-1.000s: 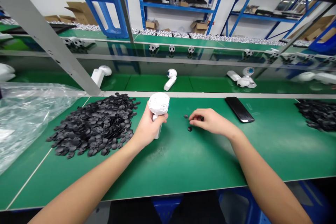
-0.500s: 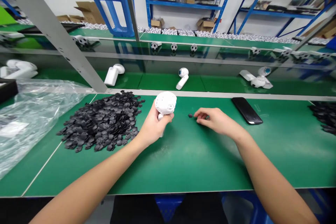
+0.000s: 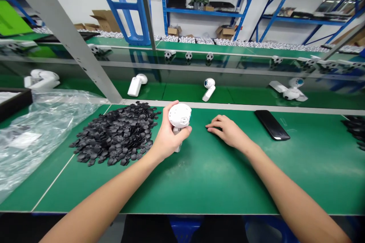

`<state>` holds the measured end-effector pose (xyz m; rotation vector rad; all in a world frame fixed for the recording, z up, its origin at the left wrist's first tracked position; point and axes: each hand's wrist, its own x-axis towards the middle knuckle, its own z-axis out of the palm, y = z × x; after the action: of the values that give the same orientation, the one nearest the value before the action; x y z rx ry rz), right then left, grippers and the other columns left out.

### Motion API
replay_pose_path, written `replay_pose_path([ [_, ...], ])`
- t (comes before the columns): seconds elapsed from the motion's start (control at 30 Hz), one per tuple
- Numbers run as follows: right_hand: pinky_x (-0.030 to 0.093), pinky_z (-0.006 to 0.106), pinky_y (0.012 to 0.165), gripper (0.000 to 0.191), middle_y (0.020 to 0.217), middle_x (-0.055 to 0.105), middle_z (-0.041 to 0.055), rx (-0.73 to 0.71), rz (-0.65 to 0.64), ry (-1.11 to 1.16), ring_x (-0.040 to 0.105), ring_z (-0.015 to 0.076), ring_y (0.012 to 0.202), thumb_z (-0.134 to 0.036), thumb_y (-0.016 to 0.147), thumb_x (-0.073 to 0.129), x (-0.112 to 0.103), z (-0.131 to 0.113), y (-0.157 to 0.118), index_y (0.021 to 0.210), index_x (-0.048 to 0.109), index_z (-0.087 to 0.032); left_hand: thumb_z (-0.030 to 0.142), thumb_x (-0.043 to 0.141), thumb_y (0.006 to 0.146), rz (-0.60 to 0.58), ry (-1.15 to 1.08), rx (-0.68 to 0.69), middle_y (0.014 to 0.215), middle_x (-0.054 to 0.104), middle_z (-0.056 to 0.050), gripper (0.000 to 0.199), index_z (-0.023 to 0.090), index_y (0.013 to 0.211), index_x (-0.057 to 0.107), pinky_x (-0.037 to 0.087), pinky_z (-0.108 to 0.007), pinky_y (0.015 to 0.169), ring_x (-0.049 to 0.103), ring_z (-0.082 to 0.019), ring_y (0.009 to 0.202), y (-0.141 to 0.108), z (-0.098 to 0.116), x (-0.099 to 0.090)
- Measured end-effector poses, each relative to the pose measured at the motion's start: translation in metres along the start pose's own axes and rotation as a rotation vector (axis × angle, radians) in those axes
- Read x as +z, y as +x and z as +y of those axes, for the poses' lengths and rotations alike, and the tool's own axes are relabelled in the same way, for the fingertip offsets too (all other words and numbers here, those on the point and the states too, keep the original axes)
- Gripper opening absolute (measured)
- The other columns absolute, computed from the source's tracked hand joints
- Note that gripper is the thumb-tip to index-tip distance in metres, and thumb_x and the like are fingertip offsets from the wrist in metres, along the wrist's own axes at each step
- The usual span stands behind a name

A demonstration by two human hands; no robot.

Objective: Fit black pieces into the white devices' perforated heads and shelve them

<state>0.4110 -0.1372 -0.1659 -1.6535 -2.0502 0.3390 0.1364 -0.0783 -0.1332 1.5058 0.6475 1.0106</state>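
My left hand (image 3: 168, 134) is wrapped round a white plastic device with a round head (image 3: 180, 115) and a stubby handle, held up above the green table. The head's smooth back and a small slotted patch face me. To the right, my right hand (image 3: 224, 130) rests low over the tabletop, thumb and fingers drawn together at the tips. Whatever lies between those fingertips is hidden. A big pile of small black plastic pieces (image 3: 116, 134) spreads on the table left of my left hand.
A black phone (image 3: 272, 125) lies right of my right hand. More black pieces (image 3: 355, 127) sit at the right edge. Clear plastic sheeting (image 3: 57, 121) covers the left side. Behind a low rail, several white devices (image 3: 209, 89) stand on a green conveyor belt (image 3: 182, 93).
My right hand has moved slightly left, over the spot of a lone black piece, which no longer shows. The white device stays in my left hand, slightly turned. The view has shifted a little.
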Motion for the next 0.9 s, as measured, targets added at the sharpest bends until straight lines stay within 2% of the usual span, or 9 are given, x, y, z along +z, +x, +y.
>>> replay_pose_path([
  [0.1,0.058,0.048,0.092,0.026,0.105,0.075,0.0092,0.079,0.096,0.096,0.07,0.0278,0.099,-0.041,0.105,0.059,0.003,-0.009,0.005,0.103,0.078,-0.024,0.041,0.077,0.089,-0.027,-0.055,0.051,0.111,0.063,-0.005,0.077,0.026,0.152,0.035,0.054,-0.034,0.083,0.065,-0.018,0.089,0.004,-0.004,-0.002],
  [0.2,0.062,0.041,0.073,0.028,0.089,0.078,0.0063,0.271,0.115,0.412,0.074,0.0253,0.083,-0.049,0.102,0.064,0.003,-0.027,0.004,0.096,0.073,-0.023,0.048,0.069,0.095,-0.016,-0.088,0.091,0.109,0.063,-0.005,0.056,0.023,0.14,0.046,0.055,-0.034,0.081,0.066,-0.017,0.083,0.006,-0.004,-0.003],
  [0.27,0.063,0.035,0.065,0.03,0.082,0.078,0.0047,0.315,0.094,0.597,0.075,0.0233,0.076,-0.052,0.097,0.07,0.0,-0.042,-0.001,0.094,0.074,-0.022,0.048,0.072,0.094,0.01,0.006,0.127,0.116,0.063,-0.006,0.053,0.023,0.136,0.051,0.056,-0.034,0.084,0.067,-0.018,0.089,0.004,-0.001,-0.002],
  [0.37,0.064,0.032,0.067,0.027,0.08,0.078,0.0037,0.295,0.098,0.733,0.074,0.0199,0.073,-0.05,0.092,0.078,-0.004,-0.065,-0.011,0.097,0.082,-0.023,0.048,0.076,0.092,0.006,0.235,0.12,0.126,0.063,-0.007,0.068,0.028,0.148,0.044,0.055,-0.032,0.087,0.067,-0.021,0.1,-0.002,0.006,-0.001],
  [0.43,0.066,0.031,0.074,0.026,0.091,0.082,0.0039,0.282,0.096,0.819,0.077,0.0194,0.079,-0.046,0.093,0.079,-0.007,-0.079,-0.017,0.11,0.085,-0.027,0.05,0.074,0.093,-0.026,0.341,0.083,0.129,0.064,-0.007,0.075,0.031,0.155,0.036,0.056,-0.033,0.088,0.068,-0.022,0.103,-0.005,0.01,0.001],
  [0.53,0.067,0.031,0.078,0.025,0.099,0.083,0.0037,0.273,0.11,0.937,0.079,0.0193,0.084,-0.042,0.094,0.078,-0.01,-0.091,-0.021,0.116,0.084,-0.031,0.052,0.07,0.096,-0.083,0.41,0.046,0.127,0.066,-0.007,0.073,0.033,0.157,0.035,0.056,-0.034,0.09,0.069,-0.022,0.103,-0.009,0.015,0.005],
  [0.67,0.064,0.027,0.066,0.016,0.078,0.08,0.0021,0.271,0.149,0.982,0.076,0.0174,0.07,-0.041,0.09,0.083,-0.012,-0.094,-0.02,0.092,0.086,-0.025,0.054,0.069,0.096,-0.163,0.467,0.032,0.122,0.068,-0.005,0.071,0.035,0.156,0.035,0.056,-0.035,0.088,0.068,-0.022,0.098,-0.012,0.019,0.007],
  [0.8,0.06,0.027,0.065,0.019,0.072,0.076,0.0006,0.236,0.093,0.929,0.073,0.0163,0.066,-0.041,0.091,0.082,-0.012,-0.095,-0.021,0.085,0.082,-0.024,0.057,0.07,0.093,-0.245,0.508,0.039,0.123,0.069,-0.005,0.077,0.036,0.156,0.031,0.056,-0.038,0.09,0.069,-0.024,0.1,-0.016,0.021,0.008],
  [0.9,0.055,0.027,0.064,0.021,0.072,0.075,0.0,0.243,0.153,0.832,0.069,0.0156,0.065,-0.042,0.089,0.083,-0.01,-0.101,-0.023,0.08,0.08,-0.023,0.062,0.077,0.086,-0.24,0.556,0.013,0.12,0.071,-0.005,0.089,0.036,0.156,0.03,0.056,-0.039,0.088,0.071,-0.026,0.098,-0.017,0.021,0.01],
])
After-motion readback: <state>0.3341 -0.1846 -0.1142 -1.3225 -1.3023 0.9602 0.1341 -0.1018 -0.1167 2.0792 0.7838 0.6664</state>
